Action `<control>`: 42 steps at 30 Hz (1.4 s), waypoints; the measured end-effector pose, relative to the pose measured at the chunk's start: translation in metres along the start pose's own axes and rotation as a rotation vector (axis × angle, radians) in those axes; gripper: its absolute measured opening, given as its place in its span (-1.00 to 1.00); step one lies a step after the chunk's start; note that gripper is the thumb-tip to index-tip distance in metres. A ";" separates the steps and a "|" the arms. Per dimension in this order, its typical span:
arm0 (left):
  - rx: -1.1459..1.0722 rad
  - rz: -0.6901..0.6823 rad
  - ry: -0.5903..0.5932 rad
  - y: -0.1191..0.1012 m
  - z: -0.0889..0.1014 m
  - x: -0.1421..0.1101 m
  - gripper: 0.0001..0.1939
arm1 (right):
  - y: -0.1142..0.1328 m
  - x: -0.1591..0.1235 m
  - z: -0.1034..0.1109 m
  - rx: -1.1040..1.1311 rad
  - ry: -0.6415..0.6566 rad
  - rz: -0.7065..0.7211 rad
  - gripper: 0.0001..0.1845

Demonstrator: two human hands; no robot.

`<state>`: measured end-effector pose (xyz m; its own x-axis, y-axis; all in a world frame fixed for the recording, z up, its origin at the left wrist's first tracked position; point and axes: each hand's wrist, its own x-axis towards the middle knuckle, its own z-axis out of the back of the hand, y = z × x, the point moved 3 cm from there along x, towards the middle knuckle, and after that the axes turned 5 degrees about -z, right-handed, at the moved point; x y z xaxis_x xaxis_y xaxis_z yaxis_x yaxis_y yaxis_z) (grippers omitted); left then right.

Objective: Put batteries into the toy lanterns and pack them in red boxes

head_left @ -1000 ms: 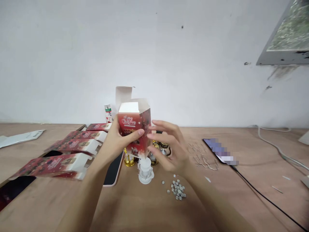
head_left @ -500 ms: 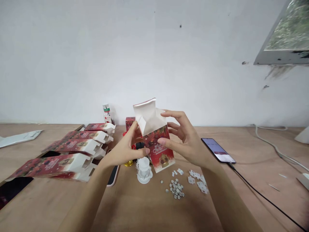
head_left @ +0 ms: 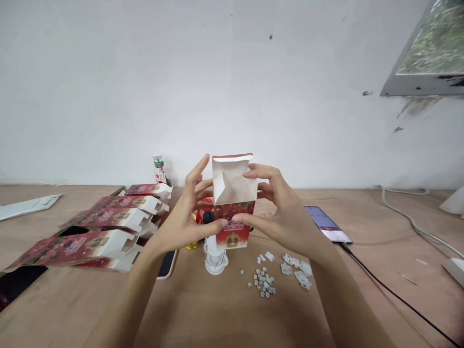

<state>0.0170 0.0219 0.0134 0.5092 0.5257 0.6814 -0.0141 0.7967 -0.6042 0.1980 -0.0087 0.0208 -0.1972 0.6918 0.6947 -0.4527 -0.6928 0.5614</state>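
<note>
Between my two hands is a red Christmas-printed cardboard box (head_left: pixel 234 234), held above the table with its white-lined top flaps standing open. My left hand (head_left: pixel 192 212) has its thumb on the printed front and its fingers at the left side, the index finger raised. On the right side, my right hand (head_left: pixel 275 208) presses its thumb on the front while its index finger touches the open flap. Just below the box stands a white plastic piece (head_left: pixel 216 261), partly covered by it. Red, black and gold items (head_left: pixel 208 216) show behind my left hand, mostly hidden.
Several flattened red boxes (head_left: pixel 83 246) lie at the left, near a small bottle (head_left: pixel 159 169). Button cells (head_left: pixel 264 282) and small white plastic parts (head_left: pixel 297 270) lie in front. A phone (head_left: pixel 328 224) with a black cable is at right, another phone (head_left: pixel 167 265) beside my left wrist.
The box has turned from a tilt to nearly upright, its open top now facing me more. My left hand has shifted its grip, lifting its index finger off the box's edge.
</note>
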 end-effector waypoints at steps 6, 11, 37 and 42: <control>0.165 -0.075 -0.006 -0.010 0.008 -0.002 -0.38 | 0.004 0.001 -0.001 0.036 -0.072 -0.013 -0.43; 0.257 -0.106 -0.274 -0.024 0.027 -0.009 -0.38 | -0.001 -0.005 -0.017 0.188 -0.167 -0.071 -0.33; 0.245 0.166 -0.524 0.056 -0.061 -0.144 -0.38 | -0.035 -0.058 -0.015 0.466 -0.245 -0.269 -0.13; 0.066 0.289 -0.304 0.086 -0.098 -0.137 -0.04 | -0.019 -0.042 -0.025 0.746 0.141 -0.360 -0.15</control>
<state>0.0304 -0.0109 -0.1726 0.1998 0.7861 0.5849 -0.1792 0.6162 -0.7670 0.1925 -0.0195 -0.0301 -0.2799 0.8810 0.3816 0.1750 -0.3440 0.9225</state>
